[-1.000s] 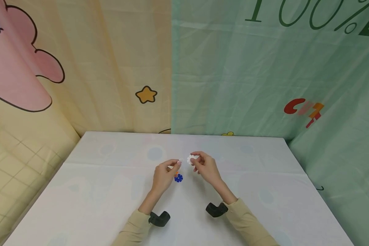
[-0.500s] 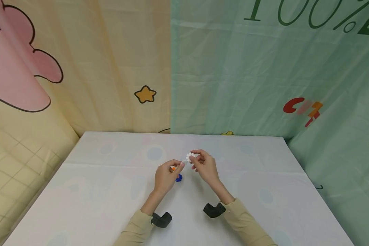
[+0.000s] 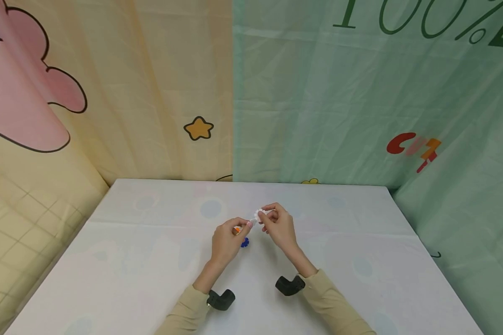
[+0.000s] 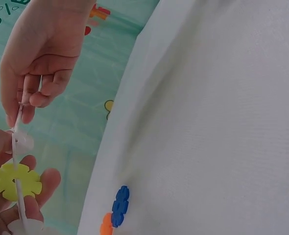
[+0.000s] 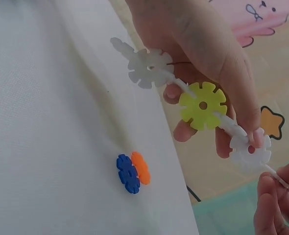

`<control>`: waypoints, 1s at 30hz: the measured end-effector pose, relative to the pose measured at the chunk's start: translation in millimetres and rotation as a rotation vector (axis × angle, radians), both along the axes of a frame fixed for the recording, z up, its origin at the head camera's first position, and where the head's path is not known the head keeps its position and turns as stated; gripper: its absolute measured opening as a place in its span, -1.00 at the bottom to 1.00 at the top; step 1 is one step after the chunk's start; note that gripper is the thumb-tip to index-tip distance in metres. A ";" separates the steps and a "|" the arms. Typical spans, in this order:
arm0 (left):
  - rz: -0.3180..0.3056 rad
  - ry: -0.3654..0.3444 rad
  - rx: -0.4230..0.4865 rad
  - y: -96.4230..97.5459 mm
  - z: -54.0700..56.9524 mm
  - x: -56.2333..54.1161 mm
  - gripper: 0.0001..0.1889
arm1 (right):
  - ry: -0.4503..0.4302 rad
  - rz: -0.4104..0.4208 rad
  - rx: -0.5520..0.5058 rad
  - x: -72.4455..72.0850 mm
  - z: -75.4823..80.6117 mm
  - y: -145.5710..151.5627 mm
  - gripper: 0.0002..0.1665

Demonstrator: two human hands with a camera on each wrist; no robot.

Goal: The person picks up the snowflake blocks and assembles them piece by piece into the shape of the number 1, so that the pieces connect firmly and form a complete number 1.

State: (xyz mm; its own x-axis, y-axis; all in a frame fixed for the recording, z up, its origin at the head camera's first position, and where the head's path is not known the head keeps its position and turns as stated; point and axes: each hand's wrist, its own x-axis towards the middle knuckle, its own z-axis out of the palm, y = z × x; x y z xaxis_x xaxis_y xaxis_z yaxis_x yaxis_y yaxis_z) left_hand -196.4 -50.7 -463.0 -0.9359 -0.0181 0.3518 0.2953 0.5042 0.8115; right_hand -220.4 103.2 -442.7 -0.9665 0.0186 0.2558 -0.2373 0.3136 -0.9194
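My left hand [image 3: 227,239] grips a chain of interlocked plastic snowflake discs, its thumb on a white snowflake disc [image 5: 251,152] at one end. Behind that, a yellow snowflake disc [image 5: 203,105] and another white disc [image 5: 151,67] follow, linked through edge-on white pieces. Facing it, my right hand [image 3: 282,228] pinches a further white snowflake disc [image 5: 280,181] by its rim, seen edge-on in the right wrist view. That disc's near edge meets the chain's end disc. Below the hands, a blue snowflake disc [image 5: 128,174] lies against an orange snowflake disc [image 5: 141,168] on the table.
A white cloth with faint round prints covers the table [image 3: 130,260]. Patterned curtains [image 3: 310,116] hang behind it and at both sides. A black wrist mount [image 3: 220,300] sits by the left cuff, another [image 3: 290,285] by the right.
My left hand has moved slightly right, bringing its white disc up to the one in my right hand. The right hand has shifted only a little. The blue disc is now more covered.
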 end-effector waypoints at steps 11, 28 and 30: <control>-0.022 -0.035 0.005 3.4 0.4 -1.6 -0.79 | -0.025 -0.008 0.009 11.7 24.1 -7.3 -0.81; 0.046 0.044 0.016 9.8 -6.3 -3.0 -0.81 | -0.047 -0.015 -0.202 9.1 8.8 -11.3 -0.83; 0.053 0.062 0.020 10.2 -6.5 -3.0 -0.81 | -0.060 -0.014 -0.230 3.9 0.7 -11.3 -0.82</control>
